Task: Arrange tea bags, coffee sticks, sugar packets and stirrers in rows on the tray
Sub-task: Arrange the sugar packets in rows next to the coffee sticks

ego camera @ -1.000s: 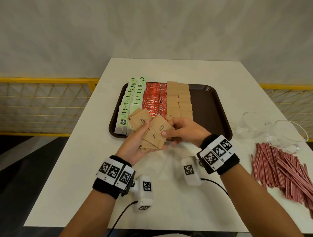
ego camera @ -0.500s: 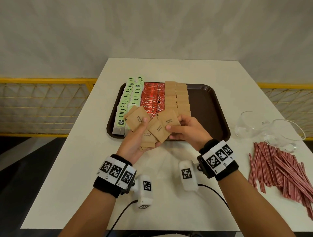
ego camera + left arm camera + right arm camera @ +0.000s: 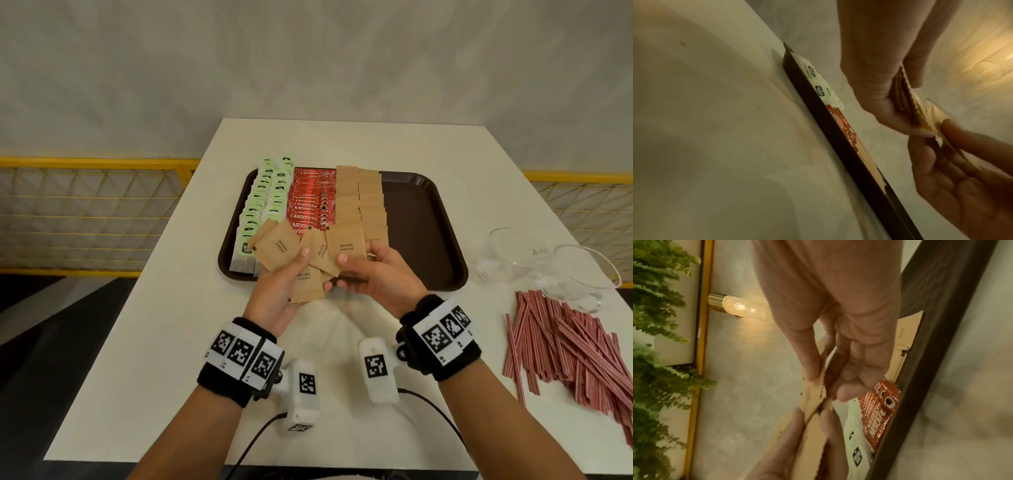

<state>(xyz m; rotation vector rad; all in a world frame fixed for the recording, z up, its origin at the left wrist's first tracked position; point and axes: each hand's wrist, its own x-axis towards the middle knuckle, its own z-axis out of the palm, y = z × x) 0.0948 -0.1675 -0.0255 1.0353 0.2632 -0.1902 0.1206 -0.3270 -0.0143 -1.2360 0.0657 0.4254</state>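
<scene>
White table [image 3: 164, 342]; both grips pinching sugar packets [image 3: 310, 270]

Evenly, softly lit from overhead in the head view, with wide-angle bending at the edges. Dim, yellowish and motion-blurred in both wrist views; glare from a glowing wall lamp [image 3: 745, 308].

café-like interior, white table [image 3: 164, 342], wall lamp [image 3: 740, 307], greenery [image 3: 657, 353]
</scene>
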